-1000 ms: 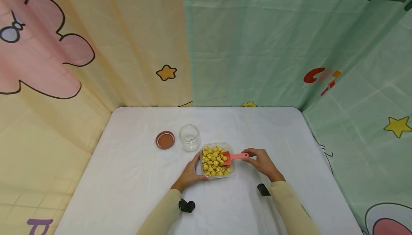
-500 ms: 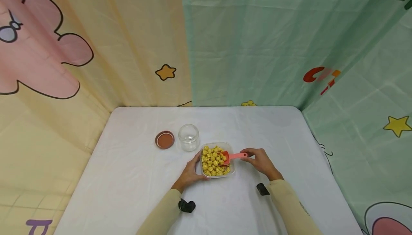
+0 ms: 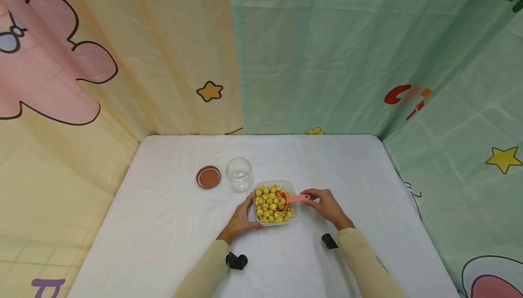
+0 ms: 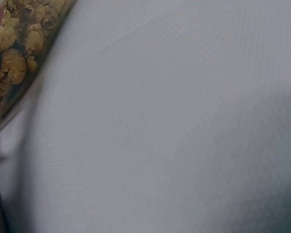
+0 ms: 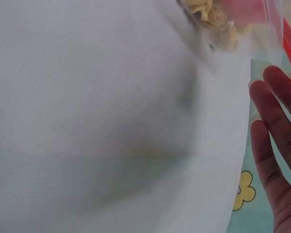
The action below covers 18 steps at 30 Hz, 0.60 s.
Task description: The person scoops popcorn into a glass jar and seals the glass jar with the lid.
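Observation:
A clear square container (image 3: pixel 295 216) of yellow popcorn (image 3: pixel 269 206) stands on the white table. My left hand (image 3: pixel 240 220) grips its left side, thumb at the near corner and fingers along the far left. My right hand (image 3: pixel 328 206) pinches the handle of a pink scoop (image 3: pixel 297 198), whose head lies in the popcorn on the container's right side, partly covered by pieces. In the right wrist view, the other fingers of my right hand (image 5: pixel 281 131) extend beside the red handle edge. The left wrist view shows popcorn (image 4: pixel 12 65) through the container wall.
Behind the container, slightly left, stands a clear glass jar (image 3: pixel 239 175) with nothing in it. A brown round lid (image 3: pixel 208 177) lies left of the jar on the white tabletop (image 3: pixel 163 207). Printed curtains (image 3: pixel 310 62) surround the table's back and sides.
The right hand has moved a little left with the scoop, and the scoop's head sits deeper among the popcorn. The left hand keeps its grip on the container.

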Each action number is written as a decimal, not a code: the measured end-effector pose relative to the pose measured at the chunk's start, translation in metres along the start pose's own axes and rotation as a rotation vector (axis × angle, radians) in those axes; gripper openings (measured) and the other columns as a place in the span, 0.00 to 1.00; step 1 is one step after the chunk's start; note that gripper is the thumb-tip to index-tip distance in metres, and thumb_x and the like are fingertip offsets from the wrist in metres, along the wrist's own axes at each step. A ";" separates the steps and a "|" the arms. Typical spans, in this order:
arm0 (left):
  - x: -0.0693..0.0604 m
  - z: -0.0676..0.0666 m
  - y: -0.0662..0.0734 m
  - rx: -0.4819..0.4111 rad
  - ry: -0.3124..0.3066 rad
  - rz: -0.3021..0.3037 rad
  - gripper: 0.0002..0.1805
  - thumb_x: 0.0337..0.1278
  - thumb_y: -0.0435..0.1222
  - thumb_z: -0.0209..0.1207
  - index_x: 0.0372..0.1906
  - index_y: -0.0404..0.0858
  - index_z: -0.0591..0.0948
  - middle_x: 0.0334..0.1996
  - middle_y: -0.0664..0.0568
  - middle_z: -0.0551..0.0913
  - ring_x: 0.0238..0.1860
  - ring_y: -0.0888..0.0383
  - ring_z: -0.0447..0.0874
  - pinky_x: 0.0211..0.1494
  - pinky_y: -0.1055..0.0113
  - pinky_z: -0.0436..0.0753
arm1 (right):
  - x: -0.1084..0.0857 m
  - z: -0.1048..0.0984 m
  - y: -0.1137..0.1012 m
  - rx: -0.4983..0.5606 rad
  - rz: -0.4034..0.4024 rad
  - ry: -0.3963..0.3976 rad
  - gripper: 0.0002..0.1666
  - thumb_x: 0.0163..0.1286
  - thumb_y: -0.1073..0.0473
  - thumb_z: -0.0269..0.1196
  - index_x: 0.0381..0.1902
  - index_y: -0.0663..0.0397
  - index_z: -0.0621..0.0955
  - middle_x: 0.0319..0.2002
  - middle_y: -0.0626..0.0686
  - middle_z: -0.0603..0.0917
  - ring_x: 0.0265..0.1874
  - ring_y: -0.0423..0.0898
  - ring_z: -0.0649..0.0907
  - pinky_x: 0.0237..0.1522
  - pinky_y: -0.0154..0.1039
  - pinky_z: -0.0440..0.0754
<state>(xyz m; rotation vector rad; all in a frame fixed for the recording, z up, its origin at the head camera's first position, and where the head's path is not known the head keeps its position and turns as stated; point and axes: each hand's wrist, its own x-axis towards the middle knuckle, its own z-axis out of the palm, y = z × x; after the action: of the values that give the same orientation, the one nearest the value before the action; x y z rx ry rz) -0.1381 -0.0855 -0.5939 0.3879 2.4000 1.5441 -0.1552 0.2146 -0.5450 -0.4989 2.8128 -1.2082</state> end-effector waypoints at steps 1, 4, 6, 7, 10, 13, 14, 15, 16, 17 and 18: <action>0.000 0.000 0.000 -0.001 -0.001 0.002 0.64 0.32 0.40 0.79 0.76 0.37 0.50 0.73 0.42 0.58 0.74 0.45 0.51 0.76 0.48 0.50 | 0.000 0.000 0.000 -0.004 0.004 0.000 0.15 0.59 0.60 0.69 0.45 0.56 0.85 0.37 0.48 0.86 0.35 0.44 0.83 0.40 0.43 0.85; 0.000 0.000 0.000 -0.003 -0.002 0.003 0.64 0.33 0.40 0.79 0.76 0.38 0.50 0.73 0.43 0.58 0.74 0.45 0.51 0.76 0.48 0.50 | 0.000 0.001 -0.002 -0.009 0.008 0.005 0.15 0.59 0.60 0.69 0.45 0.57 0.85 0.37 0.48 0.87 0.35 0.44 0.83 0.41 0.44 0.85; 0.000 0.000 0.001 -0.004 -0.003 0.001 0.64 0.33 0.40 0.79 0.76 0.38 0.50 0.73 0.43 0.58 0.74 0.45 0.51 0.76 0.48 0.50 | -0.001 0.001 -0.003 -0.011 0.010 0.012 0.15 0.59 0.61 0.69 0.45 0.57 0.85 0.38 0.49 0.87 0.35 0.45 0.83 0.41 0.45 0.85; 0.000 0.000 0.001 -0.005 -0.003 0.002 0.64 0.33 0.40 0.79 0.76 0.38 0.50 0.73 0.43 0.57 0.74 0.45 0.51 0.76 0.48 0.50 | -0.001 0.001 -0.003 -0.010 0.011 0.016 0.15 0.59 0.61 0.69 0.45 0.57 0.85 0.38 0.49 0.87 0.35 0.45 0.83 0.42 0.46 0.85; 0.001 0.001 0.000 -0.003 -0.004 -0.003 0.64 0.33 0.40 0.79 0.76 0.38 0.50 0.74 0.43 0.57 0.74 0.45 0.51 0.76 0.48 0.50 | -0.001 0.002 -0.003 -0.011 0.010 0.026 0.15 0.59 0.61 0.69 0.45 0.58 0.85 0.38 0.50 0.87 0.35 0.46 0.83 0.42 0.47 0.85; 0.001 0.000 0.000 -0.002 0.000 -0.005 0.64 0.33 0.41 0.79 0.76 0.38 0.50 0.74 0.43 0.57 0.74 0.44 0.50 0.76 0.47 0.50 | -0.002 0.003 -0.003 -0.010 0.006 0.033 0.15 0.59 0.61 0.69 0.44 0.58 0.85 0.37 0.49 0.86 0.35 0.45 0.83 0.41 0.47 0.85; 0.001 0.000 0.000 -0.001 0.001 -0.006 0.64 0.33 0.41 0.79 0.76 0.38 0.50 0.74 0.43 0.57 0.74 0.44 0.50 0.76 0.47 0.50 | -0.002 0.003 -0.004 -0.008 0.003 0.036 0.15 0.59 0.61 0.69 0.44 0.58 0.85 0.37 0.49 0.86 0.34 0.45 0.83 0.41 0.47 0.85; 0.001 0.000 0.000 -0.001 0.002 -0.007 0.64 0.33 0.41 0.79 0.76 0.38 0.50 0.74 0.43 0.56 0.74 0.44 0.50 0.76 0.47 0.50 | -0.002 0.003 -0.004 -0.007 0.003 0.036 0.15 0.59 0.61 0.69 0.44 0.58 0.85 0.36 0.49 0.86 0.34 0.45 0.83 0.41 0.46 0.85; 0.001 0.000 0.000 -0.003 0.002 -0.006 0.64 0.33 0.41 0.79 0.76 0.38 0.50 0.74 0.43 0.56 0.74 0.44 0.50 0.76 0.47 0.50 | -0.002 0.003 -0.005 -0.005 0.001 0.037 0.14 0.59 0.61 0.69 0.44 0.58 0.85 0.36 0.49 0.86 0.34 0.45 0.83 0.40 0.45 0.85; 0.001 0.000 -0.001 -0.005 0.003 -0.005 0.64 0.33 0.41 0.79 0.76 0.38 0.51 0.74 0.43 0.56 0.74 0.44 0.50 0.76 0.47 0.50 | -0.002 0.003 -0.005 -0.006 0.000 0.038 0.14 0.59 0.61 0.69 0.44 0.58 0.85 0.36 0.48 0.86 0.34 0.44 0.82 0.40 0.44 0.85; 0.001 0.000 -0.001 -0.008 0.001 -0.004 0.64 0.33 0.41 0.79 0.76 0.38 0.50 0.74 0.43 0.56 0.74 0.44 0.50 0.76 0.47 0.50 | -0.002 0.003 -0.005 -0.009 0.001 0.039 0.14 0.59 0.61 0.69 0.44 0.58 0.85 0.35 0.48 0.86 0.34 0.44 0.82 0.39 0.44 0.85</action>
<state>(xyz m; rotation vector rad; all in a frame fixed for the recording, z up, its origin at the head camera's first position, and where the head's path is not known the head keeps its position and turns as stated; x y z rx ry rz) -0.1392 -0.0852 -0.5947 0.3800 2.3931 1.5525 -0.1516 0.2096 -0.5436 -0.4804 2.8511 -1.2195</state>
